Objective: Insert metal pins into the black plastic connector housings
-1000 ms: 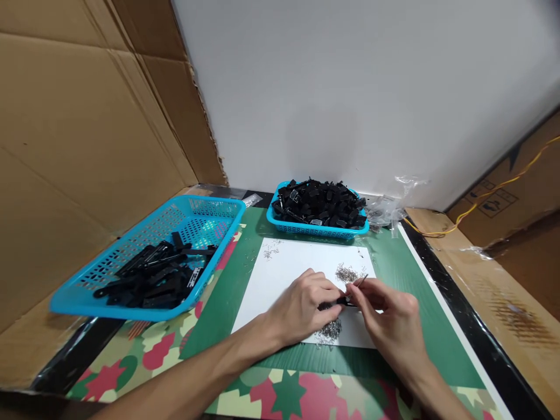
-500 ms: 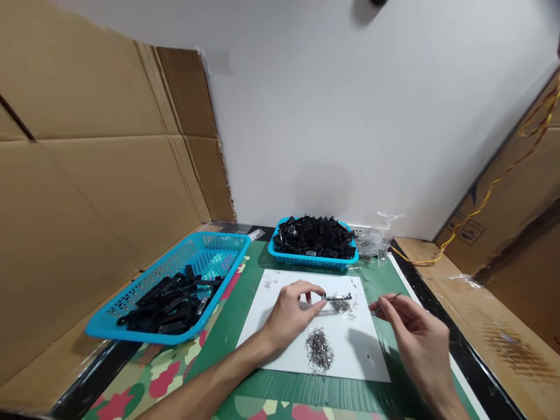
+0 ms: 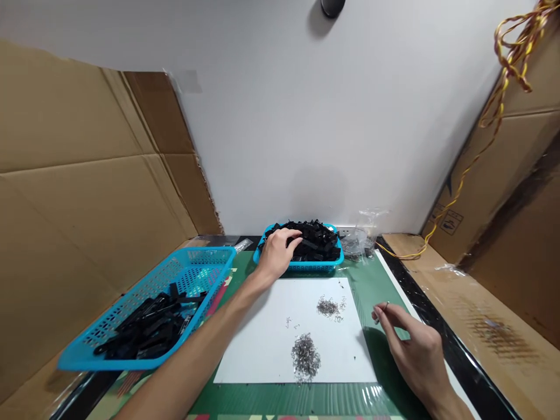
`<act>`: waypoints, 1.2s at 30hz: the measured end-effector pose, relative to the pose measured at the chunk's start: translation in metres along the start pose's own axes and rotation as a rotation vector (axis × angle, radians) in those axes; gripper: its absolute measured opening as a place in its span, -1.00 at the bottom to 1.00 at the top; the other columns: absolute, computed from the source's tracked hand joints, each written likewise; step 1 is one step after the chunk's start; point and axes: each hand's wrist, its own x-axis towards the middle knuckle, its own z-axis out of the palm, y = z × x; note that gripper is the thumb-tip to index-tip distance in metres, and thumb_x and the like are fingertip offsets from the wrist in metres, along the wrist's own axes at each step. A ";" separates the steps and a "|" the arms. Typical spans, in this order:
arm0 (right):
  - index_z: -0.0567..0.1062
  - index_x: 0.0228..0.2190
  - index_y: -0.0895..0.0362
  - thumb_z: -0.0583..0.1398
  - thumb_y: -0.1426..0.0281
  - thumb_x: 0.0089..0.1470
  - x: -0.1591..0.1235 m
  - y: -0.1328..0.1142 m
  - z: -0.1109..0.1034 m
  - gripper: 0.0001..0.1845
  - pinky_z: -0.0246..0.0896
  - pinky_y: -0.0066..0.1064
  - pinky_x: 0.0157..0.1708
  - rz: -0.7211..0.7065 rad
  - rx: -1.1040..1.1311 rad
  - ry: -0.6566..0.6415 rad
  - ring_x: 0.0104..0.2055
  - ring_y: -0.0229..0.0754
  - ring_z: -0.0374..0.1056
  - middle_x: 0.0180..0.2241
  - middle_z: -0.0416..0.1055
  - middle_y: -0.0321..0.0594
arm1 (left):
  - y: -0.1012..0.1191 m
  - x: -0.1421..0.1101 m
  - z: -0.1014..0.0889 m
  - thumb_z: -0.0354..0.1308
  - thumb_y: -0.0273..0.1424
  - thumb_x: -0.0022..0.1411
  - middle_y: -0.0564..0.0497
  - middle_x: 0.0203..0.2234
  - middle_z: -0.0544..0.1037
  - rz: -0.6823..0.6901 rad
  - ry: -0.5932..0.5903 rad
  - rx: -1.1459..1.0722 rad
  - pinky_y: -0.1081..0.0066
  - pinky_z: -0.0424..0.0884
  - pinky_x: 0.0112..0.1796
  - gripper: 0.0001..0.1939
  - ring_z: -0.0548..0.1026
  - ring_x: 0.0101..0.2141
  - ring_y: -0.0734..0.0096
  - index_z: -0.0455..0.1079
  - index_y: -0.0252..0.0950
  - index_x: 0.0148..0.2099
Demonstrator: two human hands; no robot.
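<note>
My left hand [image 3: 277, 251] reaches over the near left rim of the back blue basket [image 3: 301, 266], which is heaped with black plastic parts [image 3: 321, 236]. Its thumb and index finger are pinched close together against the heap; whatever they hold blends into the black. My right hand [image 3: 411, 341] hovers over the right edge of the white sheet [image 3: 254, 350], thumb and fingers closed on a small slim metal tool [image 3: 375, 317], mostly hidden by the fingers. Between the hands, a larger pile of tiny metal pieces [image 3: 305, 356] and a smaller pile [image 3: 329, 306] lie on the sheet.
A larger blue basket [image 3: 214, 291] with black parts [image 3: 149, 324] stands to the left. Crumpled clear plastic bags [image 3: 359, 242] sit right of the back basket. Cardboard walls [image 3: 87, 175] flank the green-topped table [image 3: 363, 280]. A yellow twisted cable [image 3: 459, 186] hangs at right.
My left hand has moved from above the sheet, where it held a slim black part, back to the far basket. The right hand stays nearly in place. The view has shifted.
</note>
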 end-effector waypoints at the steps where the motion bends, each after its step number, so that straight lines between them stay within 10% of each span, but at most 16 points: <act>1: 0.57 -0.25 0.10 0.19 0.31 0.36 0.000 0.000 0.000 -0.81 0.48 -0.48 -0.37 0.001 0.002 -0.005 -0.41 -0.17 0.62 -0.35 0.64 -0.23 | 0.001 0.002 0.001 0.22 -0.44 0.38 -0.06 -0.12 0.68 0.017 -0.009 0.017 0.23 0.45 -0.03 -0.81 0.57 -0.17 0.21 0.63 -0.25 -0.03; 26: 0.52 -0.23 0.08 0.17 0.35 0.38 0.000 -0.004 -0.002 -0.86 0.46 -0.48 -0.38 -0.043 0.024 -0.080 -0.38 -0.19 0.62 -0.34 0.64 -0.27 | 0.003 0.016 0.011 0.22 -0.48 0.38 -0.04 -0.13 0.63 0.095 0.018 0.183 0.20 0.37 0.02 -0.81 0.56 -0.05 0.16 0.59 -0.23 -0.01; 36: 0.52 -0.06 0.11 0.10 0.31 0.41 -0.005 0.002 -0.006 -0.77 0.48 -0.50 -0.31 -0.018 0.000 -0.048 -0.35 -0.19 0.63 -0.33 0.65 -0.24 | -0.027 -0.014 -0.068 0.10 -0.36 0.36 -0.06 -0.16 0.69 -0.101 0.027 0.204 0.33 0.42 -0.21 -0.71 0.53 -0.33 0.29 0.63 -0.26 -0.04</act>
